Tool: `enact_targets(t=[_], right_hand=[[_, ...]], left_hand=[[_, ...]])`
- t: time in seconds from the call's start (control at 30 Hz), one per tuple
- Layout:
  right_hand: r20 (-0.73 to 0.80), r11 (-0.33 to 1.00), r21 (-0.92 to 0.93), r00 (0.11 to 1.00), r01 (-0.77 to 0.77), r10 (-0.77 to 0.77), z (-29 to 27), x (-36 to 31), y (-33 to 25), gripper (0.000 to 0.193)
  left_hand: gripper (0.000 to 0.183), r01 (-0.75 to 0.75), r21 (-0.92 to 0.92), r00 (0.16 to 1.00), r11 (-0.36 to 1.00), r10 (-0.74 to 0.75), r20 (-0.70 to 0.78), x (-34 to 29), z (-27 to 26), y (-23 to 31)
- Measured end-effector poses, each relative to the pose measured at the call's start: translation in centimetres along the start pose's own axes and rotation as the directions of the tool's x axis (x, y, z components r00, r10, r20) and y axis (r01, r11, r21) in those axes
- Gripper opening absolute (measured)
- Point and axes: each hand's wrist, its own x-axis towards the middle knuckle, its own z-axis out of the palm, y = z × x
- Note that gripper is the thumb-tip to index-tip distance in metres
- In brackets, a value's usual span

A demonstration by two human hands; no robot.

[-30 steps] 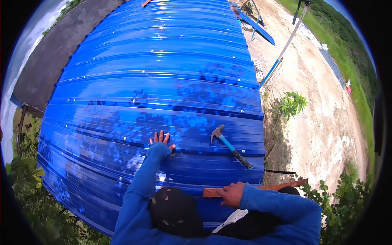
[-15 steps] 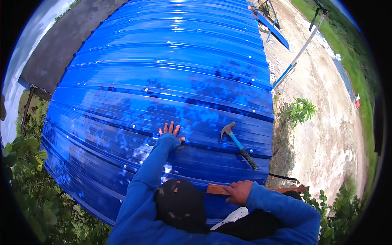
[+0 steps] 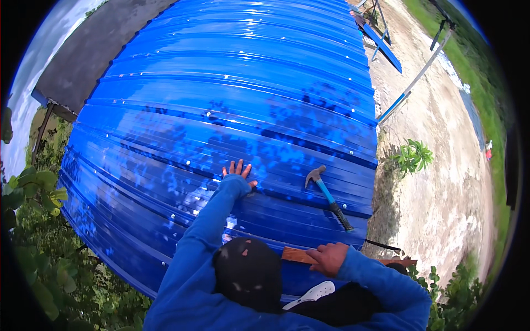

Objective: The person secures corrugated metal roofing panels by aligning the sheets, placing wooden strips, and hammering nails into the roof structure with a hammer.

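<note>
On my feed, my left hand (image 3: 238, 173) lies spread wide on the blue roof (image 3: 276, 231); toward five o'clock my half-curled right hand (image 3: 329, 259) rests on the wooden board (image 3: 296, 255), grip unclear. The hammer (image 3: 326, 192) lies toward four.

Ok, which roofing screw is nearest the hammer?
The pale screw head in the blue roofing, just right of the hammer, by its black grip; other visible ones sit farther away.
</note>
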Motion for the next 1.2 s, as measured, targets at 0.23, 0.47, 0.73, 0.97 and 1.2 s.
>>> enact_targets(t=[0.23, 0.47, 0.73, 0.97, 1.2], right_hand=[[-0.003, 1.0, 0.0, 1.0, -0.003, 0.003, -0.3, -0.1, 0.0, 0.052], [-0.052, 1.0, -0.023, 0.999, 0.001, -0.002, -0.3, -0.1, -0.2, 0.051], [-0.057, 0.999, -0.013, 0.998, 0.034, -0.034, -0.4, -0.1, -0.3, 0.053], [-0.092, 1.0, -0.018, 0.996, 0.009, -0.011, -0.4, -0.2, -0.4, 0.054], [-0.098, 0.997, 0.042, 0.993, 0.069, -0.065, -0.5, 0.1, -0.2, 0.055]], left_hand=[[0.08, 0.005, 0.006, 1.0, 1.0, -0.005, 0.001, 0.1, 0.2, -0.1], [0.079, 0.009, 0.014, 0.999, 1.0, -0.01, 0.038, -0.1, -0.3, -0.1], [0.079, 0.008, 0.002, 0.995, 1.0, -0.008, 0.097, -0.1, -1.0, -0.2], [0.077, -0.004, 0.019, 0.994, 1.0, 0.002, 0.111, -0.2, -1.2, 0.3], [0.079, 0.003, 0.0, 0.994, 1.0, -0.003, 0.109, -0.3, -1.1, -0.3]])
